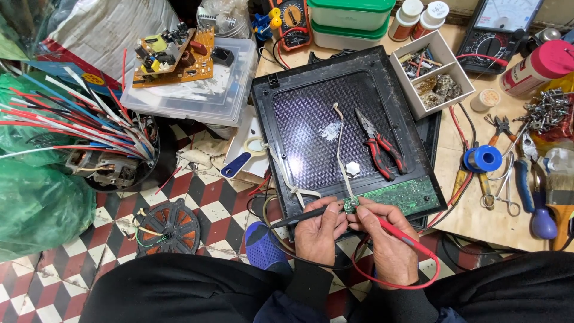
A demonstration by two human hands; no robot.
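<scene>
A wooden counter (478,209) carries one large black rectangular appliance housing (311,107) with a dark mesh-textured inner face, lying flat and reaching out past the counter's edge over a red, white and black chequered tile floor (203,209). Left of it sits one clear plastic lidded tub (197,101) with one orange circuit board (173,55) on its lid; behind stand two stacked white tubs with green lids (350,18). One white square tray (439,72) of three compartments leans on the housing's far right corner — small metal parts in one, brownish bits in the other two. On the housing lie one pair of red-and-black handled pliers (379,146) and one small white hexagonal cap (353,168). Along its near edge rests one narrow green printed circuit board (400,196). Both hands are closed around probes: the left hand (320,230) pinches a black test probe (299,217), the right hand (388,239) a red test probe (397,233), their tips meeting at the green board's left end. One blue roll of tape (483,158) sits to the right.
</scene>
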